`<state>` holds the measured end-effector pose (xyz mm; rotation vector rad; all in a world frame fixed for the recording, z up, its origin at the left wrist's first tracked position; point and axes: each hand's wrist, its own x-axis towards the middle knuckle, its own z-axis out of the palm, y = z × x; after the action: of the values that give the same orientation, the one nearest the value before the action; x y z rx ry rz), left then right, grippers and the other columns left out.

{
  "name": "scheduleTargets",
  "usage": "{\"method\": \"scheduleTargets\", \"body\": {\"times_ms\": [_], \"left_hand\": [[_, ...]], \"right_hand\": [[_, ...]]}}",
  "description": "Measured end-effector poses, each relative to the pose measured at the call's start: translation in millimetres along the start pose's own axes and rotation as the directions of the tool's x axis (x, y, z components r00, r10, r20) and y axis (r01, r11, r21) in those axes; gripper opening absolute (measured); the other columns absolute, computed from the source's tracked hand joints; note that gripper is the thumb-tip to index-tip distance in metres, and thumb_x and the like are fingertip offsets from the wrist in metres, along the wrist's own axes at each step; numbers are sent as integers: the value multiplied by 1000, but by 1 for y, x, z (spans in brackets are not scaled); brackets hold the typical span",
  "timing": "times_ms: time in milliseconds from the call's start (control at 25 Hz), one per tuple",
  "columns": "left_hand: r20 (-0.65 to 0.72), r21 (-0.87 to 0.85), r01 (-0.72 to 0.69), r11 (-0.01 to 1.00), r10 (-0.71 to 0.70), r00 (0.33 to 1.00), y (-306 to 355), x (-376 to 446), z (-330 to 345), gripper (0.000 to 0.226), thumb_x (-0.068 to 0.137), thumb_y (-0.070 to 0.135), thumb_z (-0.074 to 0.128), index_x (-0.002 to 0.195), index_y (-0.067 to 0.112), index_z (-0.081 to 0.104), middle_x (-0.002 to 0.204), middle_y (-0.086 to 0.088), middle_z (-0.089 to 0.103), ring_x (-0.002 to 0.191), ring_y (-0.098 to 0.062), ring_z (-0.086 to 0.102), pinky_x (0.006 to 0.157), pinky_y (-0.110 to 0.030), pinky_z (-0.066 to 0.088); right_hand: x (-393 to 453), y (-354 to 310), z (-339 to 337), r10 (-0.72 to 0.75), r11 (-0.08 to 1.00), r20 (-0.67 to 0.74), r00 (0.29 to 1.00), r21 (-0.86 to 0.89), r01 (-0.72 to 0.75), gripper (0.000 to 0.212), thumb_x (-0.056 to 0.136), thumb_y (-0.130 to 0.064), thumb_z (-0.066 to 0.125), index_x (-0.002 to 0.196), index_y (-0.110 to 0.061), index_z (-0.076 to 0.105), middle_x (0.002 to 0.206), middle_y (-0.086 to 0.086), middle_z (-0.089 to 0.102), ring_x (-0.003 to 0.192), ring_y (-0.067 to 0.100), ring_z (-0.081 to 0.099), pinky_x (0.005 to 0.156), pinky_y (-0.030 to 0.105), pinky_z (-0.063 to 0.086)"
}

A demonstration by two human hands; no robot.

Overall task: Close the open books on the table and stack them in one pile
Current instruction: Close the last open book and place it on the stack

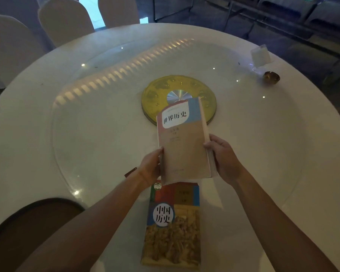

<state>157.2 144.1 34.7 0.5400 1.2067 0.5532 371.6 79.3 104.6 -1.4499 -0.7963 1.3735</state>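
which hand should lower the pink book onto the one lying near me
Neither alone: the left hand and right hand grip opposite edges of the closed pink book, just beyond the closed book.

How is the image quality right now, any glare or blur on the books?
Head view: dim room; striped glare streaks the glass turntable, clear of both books. The held pink book has a readable title but blurred small print; the book on the table is soft. Wide-angle bending curves the table edge.
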Motion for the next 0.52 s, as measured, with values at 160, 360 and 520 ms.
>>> {"method": "scheduleTargets", "body": {"times_ms": [160, 360, 520], "left_hand": [[-109, 133, -170, 976, 185, 977, -33, -29, -12, 22, 95, 29, 66, 111, 15, 61, 112, -12, 72, 96, -28, 70, 73, -43, 59], [-81, 248, -231, 941, 257, 963, -82, -61, -27, 22, 95, 21, 67, 115, 12, 62, 103, -4, 73, 87, -13, 71, 66, -27, 56], [-129, 498, -165, 851, 261, 957, -136, -67, -50, 17, 95, 19, 64, 111, 13, 68, 103, -3, 75, 92, -18, 72, 77, -37, 62]], "right_hand": [[-30, 45, -8, 128, 990, -105, 986, -47, -134, 32, 104, -19, 48, 124, -18, 72, 115, 9, 77, 104, 28, 73, 79, 43, 62], [-71, 119, -11, 239, 946, -184, 954, -180, -271, 32, 99, -7, 57, 128, -12, 68, 116, 5, 76, 100, 21, 74, 70, 32, 61], [-107, 173, 10, 182, 878, -226, 957, -400, -262, 37, 95, -8, 54, 127, -26, 64, 113, -4, 73, 99, 12, 71, 77, 35, 64]]}}
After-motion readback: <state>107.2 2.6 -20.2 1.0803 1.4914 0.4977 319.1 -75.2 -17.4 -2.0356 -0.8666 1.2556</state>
